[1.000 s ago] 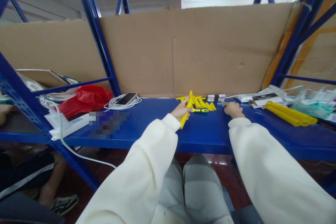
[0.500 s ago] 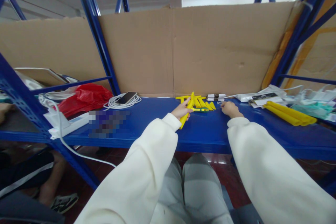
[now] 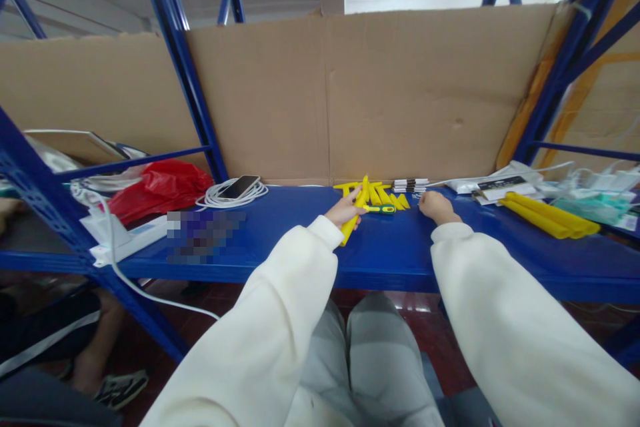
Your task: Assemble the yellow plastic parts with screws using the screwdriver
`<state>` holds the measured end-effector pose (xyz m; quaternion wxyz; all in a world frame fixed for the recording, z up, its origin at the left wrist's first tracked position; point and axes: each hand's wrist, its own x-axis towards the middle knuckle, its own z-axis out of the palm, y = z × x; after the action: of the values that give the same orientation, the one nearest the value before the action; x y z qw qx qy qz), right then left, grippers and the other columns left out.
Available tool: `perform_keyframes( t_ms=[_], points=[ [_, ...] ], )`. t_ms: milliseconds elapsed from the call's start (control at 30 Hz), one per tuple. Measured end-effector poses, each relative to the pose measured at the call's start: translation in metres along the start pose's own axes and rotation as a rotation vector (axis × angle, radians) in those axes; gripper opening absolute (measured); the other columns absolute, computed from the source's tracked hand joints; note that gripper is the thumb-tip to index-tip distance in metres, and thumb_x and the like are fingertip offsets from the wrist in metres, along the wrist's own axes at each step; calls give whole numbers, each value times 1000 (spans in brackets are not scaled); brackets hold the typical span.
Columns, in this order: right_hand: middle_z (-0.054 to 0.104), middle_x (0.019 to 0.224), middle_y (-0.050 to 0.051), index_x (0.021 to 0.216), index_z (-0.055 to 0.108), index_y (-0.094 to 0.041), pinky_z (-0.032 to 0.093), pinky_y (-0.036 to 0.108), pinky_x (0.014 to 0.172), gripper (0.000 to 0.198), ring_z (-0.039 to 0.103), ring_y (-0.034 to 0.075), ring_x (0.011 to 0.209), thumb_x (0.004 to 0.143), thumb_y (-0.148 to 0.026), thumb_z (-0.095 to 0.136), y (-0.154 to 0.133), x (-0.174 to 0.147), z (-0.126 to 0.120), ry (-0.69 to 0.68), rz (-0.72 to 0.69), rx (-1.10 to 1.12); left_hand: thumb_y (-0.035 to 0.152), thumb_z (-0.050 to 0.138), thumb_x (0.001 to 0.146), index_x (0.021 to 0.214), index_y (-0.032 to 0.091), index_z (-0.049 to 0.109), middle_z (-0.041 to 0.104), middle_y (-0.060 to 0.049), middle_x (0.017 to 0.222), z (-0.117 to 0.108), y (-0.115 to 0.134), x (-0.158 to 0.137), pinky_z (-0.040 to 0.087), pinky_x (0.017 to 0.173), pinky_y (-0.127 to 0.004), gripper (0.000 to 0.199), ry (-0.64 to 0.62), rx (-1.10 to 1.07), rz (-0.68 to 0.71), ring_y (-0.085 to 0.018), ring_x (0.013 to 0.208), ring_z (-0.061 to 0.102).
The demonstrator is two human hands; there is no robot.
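My left hand [image 3: 345, 209] is closed around a long yellow plastic piece [image 3: 349, 229], which tilts up and away from me over the table. Just right of it lies a screwdriver with a yellow and green handle [image 3: 383, 209]. Behind that, several yellow plastic parts [image 3: 383, 195], some of them wedge-shaped, are spread on the blue table. My right hand [image 3: 437, 206] rests low at the tabletop with its fingers curled together, beside some tiny pale bits [image 3: 416, 195]. Whatever its fingertips pinch, if anything, is hidden.
A stack of black-and-white pieces [image 3: 410, 185] stands by the cardboard wall [image 3: 425, 93]. Yellow tubes [image 3: 550, 215] lie at the right near white packets. On the left are a phone [image 3: 240, 187] on a coiled white cable, a red bag [image 3: 160, 190] and a white power strip [image 3: 133, 245].
My right hand's fingers have curled in more at the small bits on the table. My left hand still holds the yellow piece in about the same place.
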<state>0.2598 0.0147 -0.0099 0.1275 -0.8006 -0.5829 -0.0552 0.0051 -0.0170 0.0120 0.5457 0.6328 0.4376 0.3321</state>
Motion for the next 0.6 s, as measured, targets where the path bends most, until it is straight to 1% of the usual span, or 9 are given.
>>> perform_keyframes(
  t_ms=[233, 333, 433, 533, 600],
  points=[
    [70, 114, 24, 120, 68, -7, 49, 35, 90, 38, 66, 29, 113, 90, -17, 48, -3, 0, -1, -7, 17, -44, 2, 49, 86, 158, 34, 17, 59, 0, 88, 0, 0, 0, 39, 45, -19, 85, -2, -18, 3, -4, 44, 43],
    [70, 114, 24, 120, 68, -6, 47, 35, 92, 38, 66, 28, 113, 91, -16, 46, -7, -1, -3, 12, -11, -101, 1, 49, 86, 158, 32, 17, 56, 2, 81, 1, 1, 0, 38, 44, -18, 85, -8, -25, 2, -4, 44, 42],
    [69, 116, 24, 118, 69, -7, 46, 36, 92, 36, 66, 28, 113, 90, -15, 47, -13, -4, -6, 2, -38, -147, 0, 47, 87, 158, 32, 16, 51, 4, 74, 1, 3, -2, 36, 42, -18, 84, -7, -31, 0, -5, 43, 42],
    [69, 117, 24, 117, 69, -8, 44, 37, 93, 36, 65, 28, 114, 89, -11, 47, -18, -7, -8, -8, -35, -182, 0, 48, 87, 158, 32, 17, 50, 5, 73, 2, 3, -2, 36, 42, -17, 84, -2, -33, 3, -5, 42, 42],
    [69, 118, 24, 118, 68, -7, 42, 37, 93, 37, 65, 27, 115, 90, -8, 44, -21, -8, -8, -7, -35, -196, 1, 48, 87, 158, 33, 18, 52, 4, 76, 1, 3, -2, 37, 43, -18, 83, -2, -27, 3, -5, 43, 42]
  ],
)
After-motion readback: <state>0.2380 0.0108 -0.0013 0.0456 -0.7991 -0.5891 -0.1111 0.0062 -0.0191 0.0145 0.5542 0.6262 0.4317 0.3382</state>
